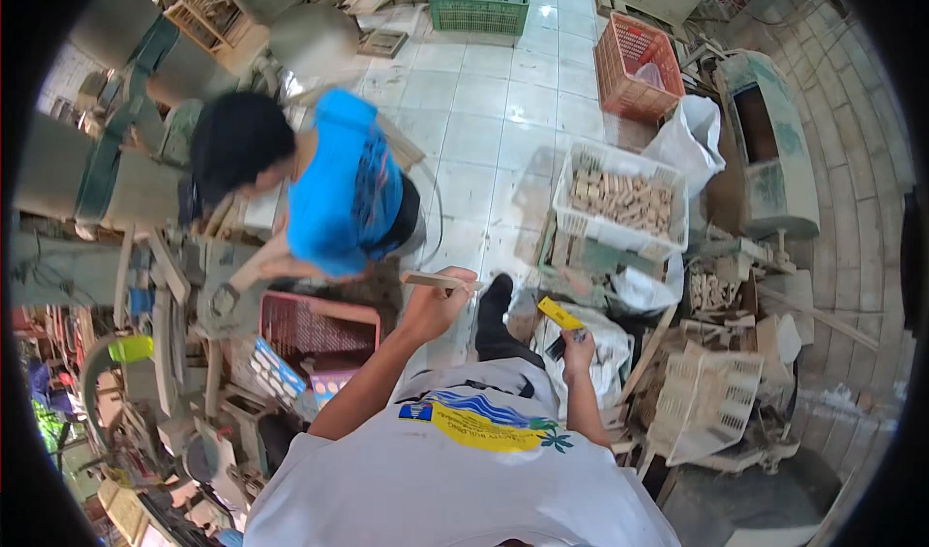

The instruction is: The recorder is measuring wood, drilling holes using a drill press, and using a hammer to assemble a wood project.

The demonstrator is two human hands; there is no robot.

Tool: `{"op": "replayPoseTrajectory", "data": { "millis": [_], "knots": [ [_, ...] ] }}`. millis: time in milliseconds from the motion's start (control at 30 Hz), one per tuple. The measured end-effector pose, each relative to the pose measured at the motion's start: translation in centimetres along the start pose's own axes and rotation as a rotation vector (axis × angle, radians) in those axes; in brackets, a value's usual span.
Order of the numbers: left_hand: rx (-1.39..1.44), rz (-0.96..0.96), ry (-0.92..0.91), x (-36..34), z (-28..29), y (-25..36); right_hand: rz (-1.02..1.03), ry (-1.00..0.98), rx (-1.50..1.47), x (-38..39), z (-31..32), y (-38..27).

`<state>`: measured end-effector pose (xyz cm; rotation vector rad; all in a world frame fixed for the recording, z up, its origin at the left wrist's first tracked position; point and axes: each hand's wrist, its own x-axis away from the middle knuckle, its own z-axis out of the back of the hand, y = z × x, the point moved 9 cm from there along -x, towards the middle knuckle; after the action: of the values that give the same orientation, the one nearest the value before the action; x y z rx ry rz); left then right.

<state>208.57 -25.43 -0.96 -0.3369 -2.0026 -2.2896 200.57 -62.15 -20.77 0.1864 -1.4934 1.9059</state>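
Observation:
My left hand [440, 300] grips a short, flat piece of pale wood [418, 279] at about waist height, left of my dark-shod foot [495, 300]. Lower to the right, my right hand [578, 349] is closed on a yellow strip-like tool [556, 312] with a metal and dark end, too small to make out further. Under that tool lies a white sack [602, 349]. A co-worker in a blue shirt [339, 189] bends over wooden pieces to my left, above a red plastic crate [321, 300].
A white crate of small wooden blocks [620, 203] stands ahead right, with a red crate [639, 39] beyond and a green crate [477, 24] farther ahead. The tiled floor [479, 111] runs between. Machinery [769, 140] and a white basket [706, 407] line the right; wood and machines crowd the left.

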Motion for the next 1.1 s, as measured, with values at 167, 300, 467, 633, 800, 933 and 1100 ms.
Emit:
{"op": "replayPoseTrajectory", "data": {
  "millis": [167,300,467,633,800,933,1100],
  "knots": [
    [0.181,0.175,0.114,-13.9,3.4,6.0,0.307,-0.078,0.230,-7.5,-6.8,-25.0],
    [0.405,0.113,0.188,-25.9,5.2,10.6,0.297,-0.256,-0.040,-15.7,-13.6,-34.1],
    [0.656,0.075,0.069,-44.3,5.5,14.0,0.413,-0.268,-0.006,-29.6,-19.1,-44.7],
    [0.760,-0.006,-0.150,-68.1,5.6,18.9,0.381,-0.050,0.194,-48.5,-20.2,-46.5],
    [0.712,0.022,-0.272,-85.1,4.9,27.2,0.184,0.246,0.129,-54.1,-17.3,-49.8],
    [0.338,-0.002,-0.204,-99.9,6.5,28.1,-0.075,0.272,-0.244,-62.3,-18.9,-51.9],
    [-0.628,-0.029,-0.046,-118.7,13.1,16.4,0.028,0.285,-0.125,-83.4,-23.4,-63.1]
  ]
}}
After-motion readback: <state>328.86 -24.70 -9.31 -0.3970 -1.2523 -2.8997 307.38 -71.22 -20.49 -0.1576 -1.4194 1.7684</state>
